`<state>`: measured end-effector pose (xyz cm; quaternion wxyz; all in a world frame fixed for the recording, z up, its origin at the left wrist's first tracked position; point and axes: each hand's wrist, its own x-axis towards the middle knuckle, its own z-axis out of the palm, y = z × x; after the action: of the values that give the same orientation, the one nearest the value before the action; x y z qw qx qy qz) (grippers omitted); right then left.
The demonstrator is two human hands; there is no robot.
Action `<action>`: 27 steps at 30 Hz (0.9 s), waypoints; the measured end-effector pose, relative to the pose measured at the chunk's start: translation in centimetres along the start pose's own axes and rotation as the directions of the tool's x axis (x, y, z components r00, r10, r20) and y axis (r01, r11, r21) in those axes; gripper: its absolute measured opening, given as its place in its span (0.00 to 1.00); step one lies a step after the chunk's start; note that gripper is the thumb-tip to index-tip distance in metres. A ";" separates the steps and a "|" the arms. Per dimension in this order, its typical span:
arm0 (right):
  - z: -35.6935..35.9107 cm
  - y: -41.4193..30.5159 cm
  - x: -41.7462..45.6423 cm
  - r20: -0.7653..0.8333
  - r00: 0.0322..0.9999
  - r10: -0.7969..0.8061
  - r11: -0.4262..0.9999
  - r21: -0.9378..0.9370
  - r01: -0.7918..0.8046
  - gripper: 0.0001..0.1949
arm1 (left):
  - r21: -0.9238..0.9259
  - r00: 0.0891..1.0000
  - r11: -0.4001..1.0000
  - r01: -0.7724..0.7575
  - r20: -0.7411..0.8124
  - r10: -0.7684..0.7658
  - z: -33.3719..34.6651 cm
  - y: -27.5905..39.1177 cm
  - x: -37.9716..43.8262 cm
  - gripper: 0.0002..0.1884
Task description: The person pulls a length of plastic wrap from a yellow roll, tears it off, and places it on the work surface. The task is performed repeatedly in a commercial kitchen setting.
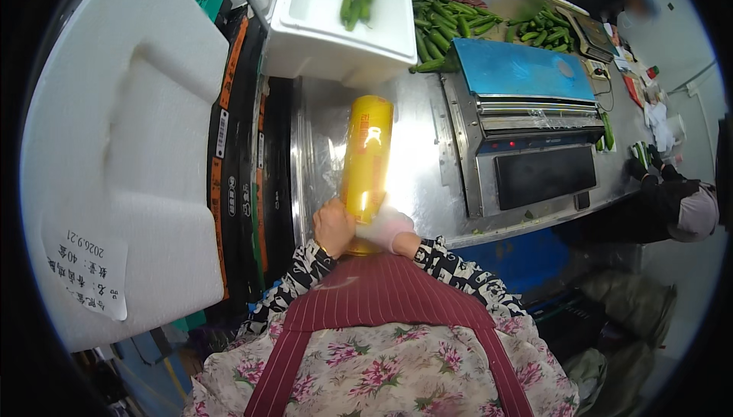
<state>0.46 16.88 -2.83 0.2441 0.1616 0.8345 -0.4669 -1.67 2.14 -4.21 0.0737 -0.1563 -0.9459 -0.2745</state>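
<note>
A yellow roll of cling film (366, 154) with red printing lies lengthwise in front of me on the stainless steel table (415, 159). My left hand (334, 227) is curled around the left side of its near end. Against the right side of that end is my right hand (394, 227), in what looks like a pale glove and partly washed out by glare. The fingertips of both hands are hard to make out. Between my wrists, the roll's near end shows just above my maroon striped apron (389, 291).
A tray wrapping machine (538, 125) with a blue top stands right of the roll. Beyond are a white foam box (343, 48) holding several cucumbers (358, 2) and a cucumber pile (444, 22). Stacked black crates (229, 188) and a large foam piece (143, 148) flank the left. A co-worker (681, 211) handles cucumbers at right.
</note>
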 end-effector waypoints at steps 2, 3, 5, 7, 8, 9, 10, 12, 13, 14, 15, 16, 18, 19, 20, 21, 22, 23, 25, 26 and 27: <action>0.0 -0.3 -0.3 -0.023 0.999 -0.044 0.999 -0.018 0.044 0.49 | -0.026 1.000 1.000 0.017 -0.006 -0.017 0.0 -0.2 -0.2 0.04; -0.3 -0.3 -0.6 -0.030 0.996 -0.085 0.996 -0.042 0.083 0.48 | -0.042 1.000 0.999 0.024 -0.012 -0.025 0.0 -0.3 -0.2 0.04; -0.9 -1.1 -1.1 -0.007 0.997 -0.073 0.996 -0.055 0.072 0.48 | -0.043 0.997 0.996 0.075 -0.029 -0.076 0.0 -0.4 -0.3 0.03; -1.8 -2.5 -1.6 0.053 0.998 0.027 0.999 -0.043 -0.024 0.50 | -0.032 0.991 0.993 0.112 -0.066 -0.113 0.4 -0.8 -0.4 0.04; -1.9 -2.2 -1.7 0.065 0.995 -0.073 0.997 0.030 0.071 0.48 | -0.047 0.982 0.983 0.178 -0.060 -0.181 0.6 -1.2 -0.6 0.05; -2.4 -1.6 -1.8 0.046 0.985 -0.169 0.980 0.116 0.163 0.46 | -0.064 0.974 0.974 0.219 -0.047 -0.222 0.9 -1.7 -0.4 0.05; -3.1 -1.4 -1.4 0.031 0.962 -0.270 0.947 0.192 0.259 0.44 | -0.079 0.961 0.959 0.271 -0.042 -0.275 0.9 -2.4 0.0 0.06; -5.8 -1.2 1.3 0.021 0.998 -0.056 0.981 0.188 0.051 0.41 | -0.146 0.898 0.886 0.440 0.065 -0.435 0.6 -3.6 -0.2 0.06; -7.7 -2.0 2.1 -0.033 0.999 -0.021 0.988 0.153 0.026 0.41 | -0.188 0.879 0.859 0.477 0.081 -0.470 0.6 -3.8 -0.8 0.06; -9.7 -3.2 3.4 -0.091 0.996 0.002 0.993 0.116 0.009 0.40 | -0.269 0.885 0.848 0.457 0.045 -0.463 0.7 -3.5 -1.3 0.06; -11.8 -4.9 3.8 -0.182 0.981 -0.060 0.997 0.030 0.067 0.40 | -0.344 0.842 0.789 0.509 0.008 -0.540 0.8 -2.8 -2.1 0.07; -12.8 -4.4 6.3 -0.275 0.946 -0.172 0.985 -0.060 0.162 0.42 | -0.313 0.846 0.812 0.492 -0.050 -0.531 0.3 -1.5 -2.3 0.09; -14.5 -4.9 10.3 -0.324 0.908 -0.265 0.962 -0.153 0.227 0.42 | -0.236 0.830 0.831 0.504 -0.133 -0.541 0.0 0.3 -3.5 0.12; -14.8 -4.9 12.2 -0.261 0.931 -0.255 0.966 -0.036 0.254 0.42 | -0.193 0.814 0.826 0.529 -0.160 -0.558 0.3 0.6 -4.5 0.14; -14.8 -4.2 14.6 -0.195 0.948 -0.250 0.959 0.082 0.270 0.42 | -0.165 0.807 0.816 0.555 -0.134 -0.576 0.5 0.5 -5.6 0.17; -14.5 -3.6 17.1 -0.124 0.958 -0.259 0.939 0.202 0.280 0.42 | -0.219 0.731 0.721 0.658 -0.047 -0.681 0.2 1.1 -6.5 0.19; -14.4 -3.1 19.1 -0.027 0.975 -0.221 0.952 0.212 0.221 0.41 | -0.365 0.585 0.513 0.777 0.117 -0.803 0.9 0.3 -8.4 0.19; -14.2 -3.8 19.5 -0.047 0.972 -0.230 0.968 0.093 0.234 0.38 | -0.467 0.421 0.253 0.847 0.299 -0.856 1.8 -0.5 -9.8 0.19; -13.4 -4.8 18.9 -0.095 0.963 -0.252 0.961 -0.140 0.237 0.33 | -0.599 0.261 -0.316 0.736 0.681 -0.684 0.1 1.9 -9.3 0.25; -13.2 -4.8 19.5 -0.113 0.958 -0.265 0.951 -0.192 0.241 0.34 | -0.604 0.326 -0.459 0.652 0.770 -0.549 1.2 1.7 -10.1 0.34; -13.6 -5.7 19.5 -0.052 0.972 -0.229 0.957 -0.196 0.215 0.34 | -0.671 0.389 -0.501 0.547 0.734 -0.557 1.5 2.3 -9.7 0.34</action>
<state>-22.01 26.42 -3.61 0.1733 0.0602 0.8963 -0.4037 8.14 2.36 -6.52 -0.2156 0.3965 -0.3754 -0.8095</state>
